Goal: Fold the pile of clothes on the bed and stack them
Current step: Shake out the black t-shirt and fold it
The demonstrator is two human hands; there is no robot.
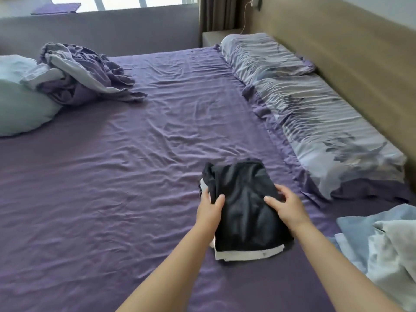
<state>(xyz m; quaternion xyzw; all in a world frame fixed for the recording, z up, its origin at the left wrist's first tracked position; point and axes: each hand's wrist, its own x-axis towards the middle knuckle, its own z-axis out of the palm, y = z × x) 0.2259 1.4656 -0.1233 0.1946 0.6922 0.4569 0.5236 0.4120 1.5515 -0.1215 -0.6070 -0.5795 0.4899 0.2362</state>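
A folded black garment (243,210) lies on top of a folded white one (245,255), whose edge shows at the near side, both on the purple bed sheet (112,188). My left hand (210,210) grips the stack's left edge, thumb on top of the black cloth and fingers tucked under it. My right hand (287,206) holds the right edge the same way, thumb on top. A heap of light blue and grey-white clothes (380,239) lies unfolded at the lower right.
Two patterned pillows (310,104) run along the wooden headboard (360,52) on the right. A crumpled purple-grey blanket (78,75) and a pale pillow (20,97) sit at the far left. A low grey wall closes the far side.
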